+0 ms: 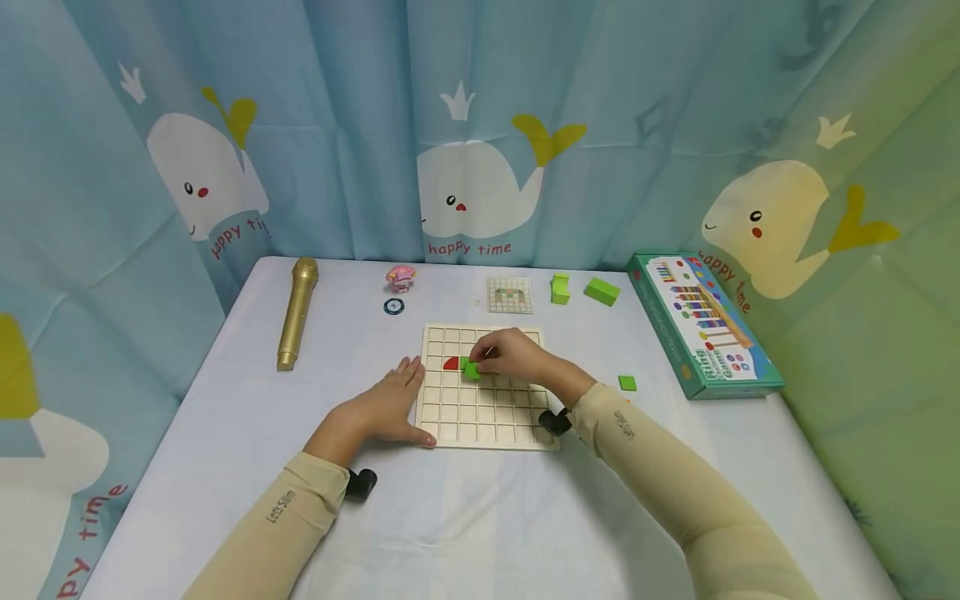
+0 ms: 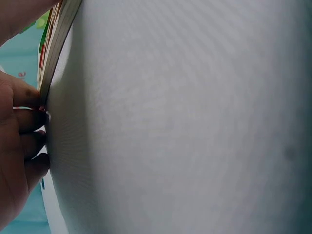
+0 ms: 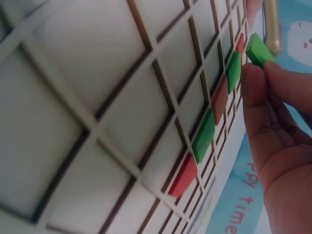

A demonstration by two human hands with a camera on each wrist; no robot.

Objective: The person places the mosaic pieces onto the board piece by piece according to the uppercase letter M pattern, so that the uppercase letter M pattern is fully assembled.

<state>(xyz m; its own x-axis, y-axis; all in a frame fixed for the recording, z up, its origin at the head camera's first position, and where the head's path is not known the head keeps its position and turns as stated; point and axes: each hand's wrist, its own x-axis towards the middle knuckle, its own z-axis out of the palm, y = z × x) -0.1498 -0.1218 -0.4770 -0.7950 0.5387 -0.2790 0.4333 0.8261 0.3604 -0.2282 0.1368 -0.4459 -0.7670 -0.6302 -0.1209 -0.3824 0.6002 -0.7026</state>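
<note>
Fingertips of the right hand [image 1: 517, 357] pinch a small green square tile [image 1: 471, 370] just above the pale wooden grid board [image 1: 487, 425], the flat left hand [image 1: 390, 408] bracing its edge; tilted, the tile could jam on a divider.

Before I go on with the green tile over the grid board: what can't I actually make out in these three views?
- Head view: the right hand covers the cells behind the green tile; the row of tiles there is hidden.
- Left wrist view: mostly white table; the grid board shows edge-on only.
- Right wrist view: which cell the tile hangs over is unclear at this slant.
- Head view: the pattern card is too small to read.
</note>
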